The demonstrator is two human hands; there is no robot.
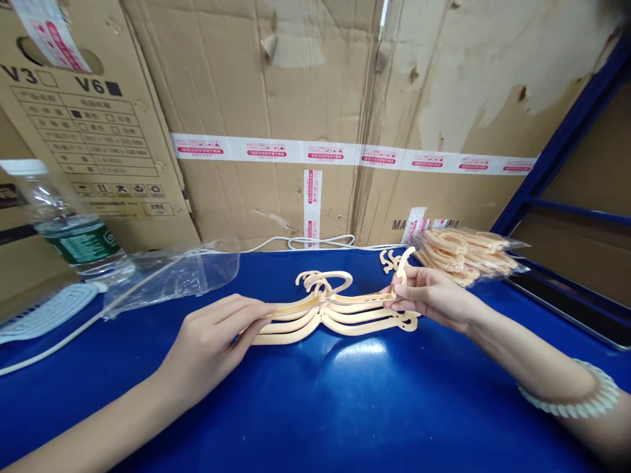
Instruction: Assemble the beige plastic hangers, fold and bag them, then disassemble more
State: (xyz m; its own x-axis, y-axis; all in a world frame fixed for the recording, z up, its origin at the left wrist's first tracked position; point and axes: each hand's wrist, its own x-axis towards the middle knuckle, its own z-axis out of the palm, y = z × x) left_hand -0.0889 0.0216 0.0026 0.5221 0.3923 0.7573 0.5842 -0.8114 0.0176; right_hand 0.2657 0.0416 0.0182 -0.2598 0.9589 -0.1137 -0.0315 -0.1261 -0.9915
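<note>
Both of my hands are at a cream plastic clothes hanger (359,299), whose underside shows slots along the right arm. My left hand (211,335) pinches the end of its left arm between thumb and fingers. At the other end, my right hand (436,295) is closed on the right arm tip, where a small curved hook piece (405,259) sticks up. Directly below lie several matching hangers (365,327), stacked on the blue table (315,407). Their main hooks point away from me. My fingers cover the held hanger's left end.
Behind the right hand lies a clear bag of hangers (463,256). A water bottle (86,240), an empty plastic bag (182,279) and a white slatted object (46,312) are at left. Cardboard (276,203) walls the back; a dark flat panel (566,312) lies right.
</note>
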